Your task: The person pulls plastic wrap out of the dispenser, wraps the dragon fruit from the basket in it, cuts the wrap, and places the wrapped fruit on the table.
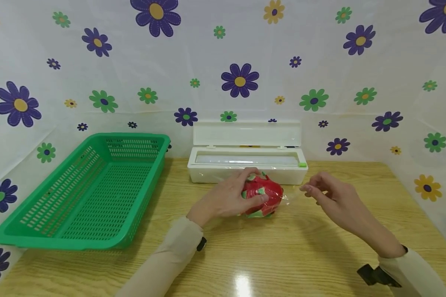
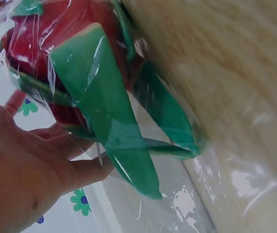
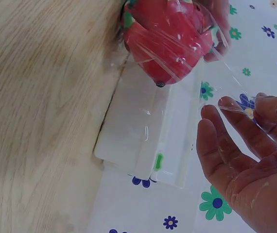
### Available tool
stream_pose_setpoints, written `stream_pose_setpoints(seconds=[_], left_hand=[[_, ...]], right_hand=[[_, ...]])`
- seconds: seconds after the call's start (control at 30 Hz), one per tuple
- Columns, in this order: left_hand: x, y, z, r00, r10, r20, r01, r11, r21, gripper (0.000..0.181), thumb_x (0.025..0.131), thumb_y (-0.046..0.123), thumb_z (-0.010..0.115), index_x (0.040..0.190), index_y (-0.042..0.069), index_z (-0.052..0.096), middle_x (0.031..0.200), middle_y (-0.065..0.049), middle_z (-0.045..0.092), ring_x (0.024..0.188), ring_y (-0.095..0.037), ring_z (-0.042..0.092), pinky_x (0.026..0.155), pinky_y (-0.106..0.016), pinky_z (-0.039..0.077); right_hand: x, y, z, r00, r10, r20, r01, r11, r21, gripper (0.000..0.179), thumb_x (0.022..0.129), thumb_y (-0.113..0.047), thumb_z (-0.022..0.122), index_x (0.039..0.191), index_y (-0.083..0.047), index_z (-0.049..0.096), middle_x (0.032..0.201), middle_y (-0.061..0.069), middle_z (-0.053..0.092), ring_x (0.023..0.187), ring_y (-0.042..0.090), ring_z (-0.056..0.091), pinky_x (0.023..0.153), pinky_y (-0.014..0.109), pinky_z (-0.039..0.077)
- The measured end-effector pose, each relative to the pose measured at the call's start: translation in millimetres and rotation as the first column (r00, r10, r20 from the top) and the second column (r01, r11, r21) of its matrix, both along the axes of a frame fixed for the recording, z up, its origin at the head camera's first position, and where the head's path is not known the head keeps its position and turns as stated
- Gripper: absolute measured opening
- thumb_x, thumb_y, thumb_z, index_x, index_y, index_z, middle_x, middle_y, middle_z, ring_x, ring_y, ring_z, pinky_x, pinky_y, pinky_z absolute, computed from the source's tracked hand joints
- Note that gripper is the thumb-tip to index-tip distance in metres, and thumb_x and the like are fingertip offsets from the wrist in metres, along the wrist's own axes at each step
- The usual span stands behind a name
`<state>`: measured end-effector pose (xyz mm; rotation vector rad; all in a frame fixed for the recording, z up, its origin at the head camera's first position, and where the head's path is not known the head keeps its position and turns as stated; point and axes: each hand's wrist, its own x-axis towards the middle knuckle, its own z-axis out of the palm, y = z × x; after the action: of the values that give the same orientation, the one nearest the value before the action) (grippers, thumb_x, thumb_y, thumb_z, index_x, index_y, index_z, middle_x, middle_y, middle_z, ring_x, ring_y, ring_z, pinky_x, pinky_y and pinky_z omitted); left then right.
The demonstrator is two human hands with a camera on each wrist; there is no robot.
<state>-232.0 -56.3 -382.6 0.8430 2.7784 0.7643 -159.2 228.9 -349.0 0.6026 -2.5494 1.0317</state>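
A red dragon fruit (image 1: 271, 190) with green scales is wrapped in clear cling film, which shines in both wrist views. My left hand (image 1: 226, 196) grips it from the left, thumb across its near face and fingers over the far side. To its right, my right hand (image 1: 332, 198) pinches a stretched end of the film (image 3: 235, 108) between thumb and forefinger; the other fingers are loosely bent. Green scales (image 2: 107, 111) stick out under the film in the left wrist view. Just behind the fruit stands a white cling film dispenser (image 1: 208, 175) with its lid raised.
A green perforated basket (image 1: 124, 243) stands on the left of the wooden table (image 1: 282, 255). Inside the dispenser lies a film roll (image 1: 245, 160), with a small green slider (image 1: 302, 164) at the right end. A flower-patterned cloth (image 1: 193, 49) hangs behind the table.
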Motion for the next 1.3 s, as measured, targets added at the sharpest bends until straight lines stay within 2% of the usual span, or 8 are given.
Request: stream_pose_setpoints(seconds=[0.3,0.4,0.57,0.77,0.93,1.03,1.17,1.3], left_hand=[[2.5,0.8,-3.6,0.996,-0.059,-0.062,0.066,0.992,0.112,0.040,0.105,0.049,0.045,0.139,0.027,0.045,0.135,-0.002,0.055,0.117,-0.017,0.054,0.098,-0.039,0.053],[1.9,0.9,-3.5,0.995,-0.070,-0.071,0.079,0.986,0.147,0.026,0.108,0.040,0.042,0.126,0.022,0.048,0.122,-0.002,0.057,0.110,-0.017,0.054,0.091,-0.036,0.054],[0.2,0.2,-3.9,0.990,-0.095,-0.104,0.111,0.980,0.163,0.016,0.110,0.032,0.040,0.111,0.018,0.046,0.099,-0.001,0.051,0.094,-0.015,0.050,0.074,-0.027,0.048],[-1.1,-1.9,-7.2,0.985,-0.119,-0.125,0.144,0.967,0.209,0.014,0.110,0.023,0.040,0.103,0.013,0.046,0.086,-0.001,0.048,0.078,-0.013,0.046,0.064,-0.023,0.042],[-0.5,-3.7,-10.5,0.987,-0.128,-0.095,0.149,0.954,0.261,0.014,0.110,0.021,0.040,0.100,0.013,0.044,0.081,0.000,0.045,0.072,-0.010,0.042,0.062,-0.021,0.038],[0.5,-4.3,-10.9,0.988,-0.130,-0.083,0.149,0.950,0.275,0.012,0.110,0.021,0.041,0.102,0.012,0.043,0.081,0.000,0.045,0.071,-0.009,0.041,0.061,-0.021,0.038],[3.2,-5.0,-10.1,0.991,-0.126,-0.041,0.133,0.946,0.295,0.010,0.109,0.022,0.044,0.106,0.013,0.043,0.082,0.000,0.050,0.071,-0.009,0.044,0.061,-0.022,0.041],[5.1,-6.5,-10.1,0.993,-0.118,-0.011,0.116,0.945,0.305,0.011,0.108,0.024,0.046,0.111,0.014,0.044,0.087,-0.001,0.054,0.075,-0.011,0.049,0.063,-0.023,0.046]], right_hand=[[-8.3,-2.9,1.8,1.000,-0.012,0.019,0.012,1.000,0.018,0.005,0.103,-0.010,0.060,0.098,-0.010,0.062,0.092,0.004,0.076,0.073,-0.003,0.062,0.060,0.021,0.053],[-14.0,-4.3,2.9,1.000,-0.012,0.022,0.011,1.000,0.024,0.006,0.104,-0.011,0.058,0.100,-0.010,0.062,0.094,0.005,0.076,0.075,-0.002,0.063,0.061,0.022,0.053],[-25.7,-8.0,5.5,0.999,-0.004,0.046,0.003,1.000,0.026,0.009,0.106,-0.011,0.055,0.099,-0.009,0.060,0.099,0.009,0.077,0.083,0.014,0.071,0.064,0.022,0.054],[-42.4,-12.7,4.4,0.997,-0.029,0.078,0.025,0.999,0.044,0.008,0.106,-0.008,0.052,0.101,-0.004,0.058,0.101,0.015,0.076,0.087,0.029,0.074,0.065,0.022,0.054],[-57.7,-18.6,-6.4,0.997,-0.068,0.030,0.065,0.995,0.078,0.005,0.103,-0.004,0.057,0.100,-0.002,0.060,0.093,0.015,0.076,0.080,0.028,0.073,0.066,0.023,0.053],[-65.0,-24.2,-14.4,0.996,-0.087,-0.030,0.090,0.990,0.113,0.007,0.099,-0.006,0.064,0.094,-0.004,0.062,0.085,0.012,0.073,0.071,0.022,0.066,0.061,0.025,0.047],[-71.0,-35.9,-21.5,0.988,-0.098,-0.123,0.116,0.982,0.150,0.012,0.095,-0.011,0.072,0.087,-0.006,0.065,0.075,0.008,0.061,0.065,0.015,0.050,0.058,0.025,0.039],[-73.9,-48.2,-24.5,0.981,-0.107,-0.160,0.133,0.978,0.162,0.011,0.093,-0.014,0.075,0.086,-0.007,0.071,0.072,0.005,0.055,0.062,0.013,0.044,0.055,0.024,0.034]])
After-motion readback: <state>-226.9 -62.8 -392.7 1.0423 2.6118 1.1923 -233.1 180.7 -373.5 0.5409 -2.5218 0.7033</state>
